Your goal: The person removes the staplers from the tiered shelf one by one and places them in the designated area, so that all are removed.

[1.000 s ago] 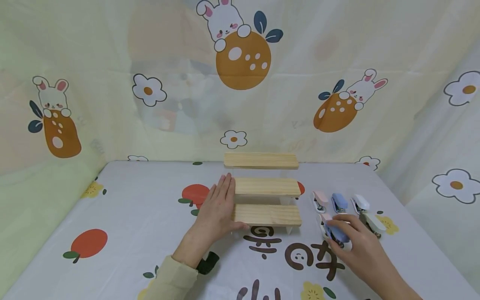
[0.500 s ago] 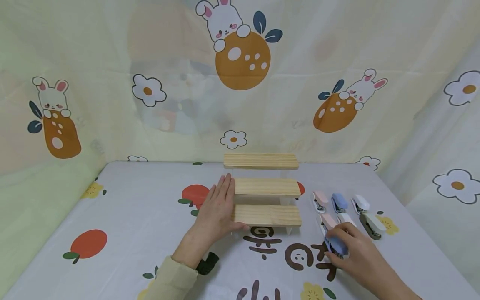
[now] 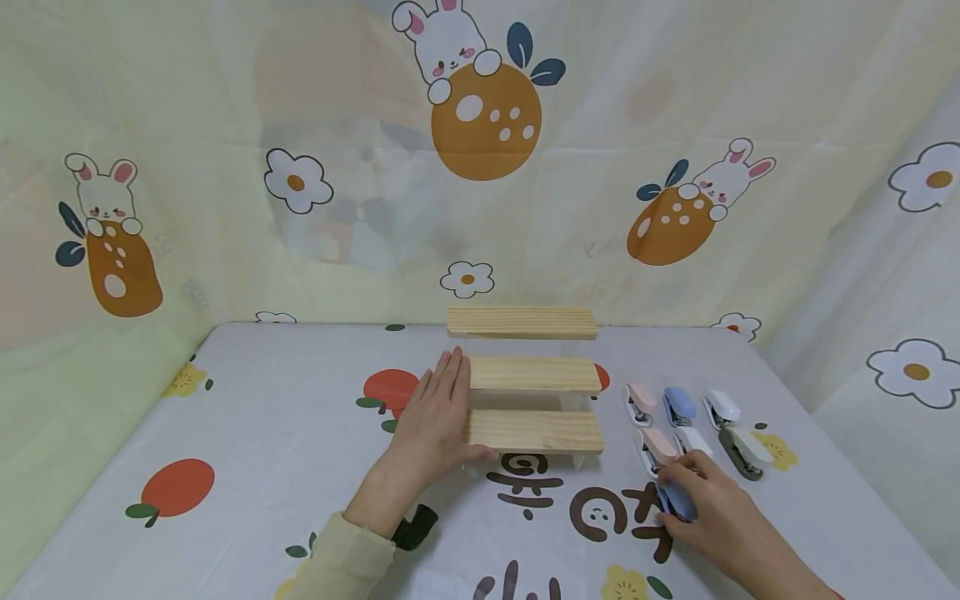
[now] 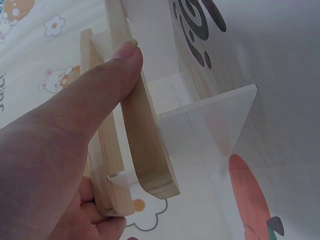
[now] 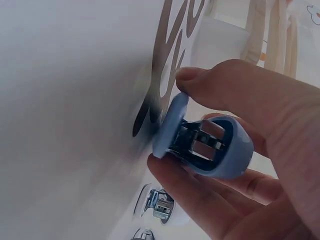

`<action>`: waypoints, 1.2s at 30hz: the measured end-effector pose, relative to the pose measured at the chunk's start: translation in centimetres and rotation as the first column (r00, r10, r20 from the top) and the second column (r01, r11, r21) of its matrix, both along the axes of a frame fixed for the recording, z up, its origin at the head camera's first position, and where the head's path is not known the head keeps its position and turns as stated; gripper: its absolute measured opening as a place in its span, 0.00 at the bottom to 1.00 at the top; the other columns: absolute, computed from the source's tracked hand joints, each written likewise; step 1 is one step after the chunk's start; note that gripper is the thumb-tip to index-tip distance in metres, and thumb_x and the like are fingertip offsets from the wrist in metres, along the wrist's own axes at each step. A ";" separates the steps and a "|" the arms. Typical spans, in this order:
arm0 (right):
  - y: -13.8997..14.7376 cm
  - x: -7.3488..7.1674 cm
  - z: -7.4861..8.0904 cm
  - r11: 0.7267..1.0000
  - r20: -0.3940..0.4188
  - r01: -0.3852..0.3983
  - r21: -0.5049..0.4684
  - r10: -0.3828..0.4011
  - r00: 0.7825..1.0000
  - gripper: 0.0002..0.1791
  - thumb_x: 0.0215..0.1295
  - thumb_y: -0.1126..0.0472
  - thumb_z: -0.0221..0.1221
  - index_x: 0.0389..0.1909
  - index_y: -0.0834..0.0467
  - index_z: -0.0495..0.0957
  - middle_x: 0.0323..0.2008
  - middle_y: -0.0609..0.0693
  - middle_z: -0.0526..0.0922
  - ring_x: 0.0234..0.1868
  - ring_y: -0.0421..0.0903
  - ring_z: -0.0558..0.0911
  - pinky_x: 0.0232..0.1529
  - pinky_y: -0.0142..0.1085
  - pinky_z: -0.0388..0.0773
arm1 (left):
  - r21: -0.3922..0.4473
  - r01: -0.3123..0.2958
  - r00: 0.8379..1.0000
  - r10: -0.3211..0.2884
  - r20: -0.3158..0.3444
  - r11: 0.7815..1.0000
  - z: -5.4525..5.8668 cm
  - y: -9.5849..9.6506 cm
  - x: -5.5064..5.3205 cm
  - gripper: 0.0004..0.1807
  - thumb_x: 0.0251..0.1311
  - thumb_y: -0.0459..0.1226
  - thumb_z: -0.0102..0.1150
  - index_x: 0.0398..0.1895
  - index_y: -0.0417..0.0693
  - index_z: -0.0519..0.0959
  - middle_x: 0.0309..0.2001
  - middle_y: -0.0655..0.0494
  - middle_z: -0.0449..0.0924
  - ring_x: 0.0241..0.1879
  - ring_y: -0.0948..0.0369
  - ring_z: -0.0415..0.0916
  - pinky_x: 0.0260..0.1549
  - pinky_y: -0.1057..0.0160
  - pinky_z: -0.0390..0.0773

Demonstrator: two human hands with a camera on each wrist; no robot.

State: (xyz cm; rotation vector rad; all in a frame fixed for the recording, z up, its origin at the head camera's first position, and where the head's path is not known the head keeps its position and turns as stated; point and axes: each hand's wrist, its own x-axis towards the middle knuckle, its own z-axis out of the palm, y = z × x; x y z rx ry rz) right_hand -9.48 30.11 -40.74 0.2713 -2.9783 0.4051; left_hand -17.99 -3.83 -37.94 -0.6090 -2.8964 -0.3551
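Observation:
A three-tier stand has wooden boards (image 3: 536, 431) on clear side supports (image 4: 215, 120). My left hand (image 3: 433, 412) lies along its left end with straight fingers. Its thumb (image 4: 117, 70) rests across the edge of the lowest board. My right hand (image 3: 723, 521) pinches a small blue stapler (image 3: 677, 502) between thumb and fingers, low over the cloth. In the right wrist view that stapler (image 5: 235, 150) shows its open end and metal inside. Just beyond the hand lie a pink stapler (image 3: 657, 446) and a white stapler (image 3: 692, 440), the latter partly hidden by the fingers.
Behind these lie another pink stapler (image 3: 641, 398), a second blue stapler (image 3: 680, 404) and another white stapler (image 3: 722, 407). A grey-green stapler (image 3: 745, 452) is at the right. A patterned cloth (image 3: 262, 433) covers the table, with a patterned curtain (image 3: 360, 233) behind it.
My right hand has drawn the blue stapler a little toward me, away from the other staplers, and uncovered the white one behind. My left hand and the stand stay in place.

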 end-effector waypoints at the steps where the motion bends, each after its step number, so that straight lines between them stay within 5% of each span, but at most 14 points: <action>1: 0.0 0.0 0.0 1.000 -0.005 -0.003 0.003 0.003 1.000 0.22 0.39 0.59 0.79 0.38 0.52 0.82 0.44 0.52 0.76 0.39 0.46 0.79 0.40 0.47 0.85 | 0.000 0.000 1.000 0.000 -0.001 1.000 0.0 0.0 0.0 0.73 0.35 0.61 0.79 0.77 0.34 0.48 0.79 0.42 0.47 0.79 0.49 0.45 0.76 0.49 0.54; 19: 0.0 0.4 1.2 0.997 0.021 0.007 0.081 -0.008 1.000 0.21 0.44 0.48 0.77 0.40 0.49 0.84 0.42 0.49 0.77 0.33 0.42 0.76 0.29 0.41 0.82 | 0.009 0.005 1.000 -0.005 0.000 1.000 0.0 0.0 -0.1 0.72 0.35 0.61 0.79 0.77 0.34 0.48 0.79 0.42 0.47 0.79 0.49 0.44 0.76 0.48 0.54; 27: 0.2 -0.2 2.8 1.000 -0.096 -0.012 0.009 0.013 0.995 0.13 0.59 0.50 0.69 0.41 0.51 0.84 0.42 0.47 0.81 0.34 0.43 0.79 0.27 0.37 0.78 | 0.051 0.002 0.999 -0.005 0.040 0.999 -0.1 -0.1 -0.3 0.73 0.36 0.60 0.79 0.78 0.36 0.47 0.80 0.43 0.43 0.80 0.49 0.41 0.77 0.48 0.52; 36: -1.4 -1.2 4.6 0.996 -0.186 -0.070 -0.051 0.060 0.981 0.16 0.65 0.49 0.64 0.46 0.56 0.83 0.49 0.51 0.80 0.44 0.51 0.82 0.39 0.48 0.83 | 0.110 0.019 0.998 -0.026 0.055 0.994 0.5 -0.5 -0.4 0.65 0.44 0.59 0.76 0.77 0.36 0.50 0.79 0.44 0.47 0.80 0.49 0.42 0.77 0.47 0.52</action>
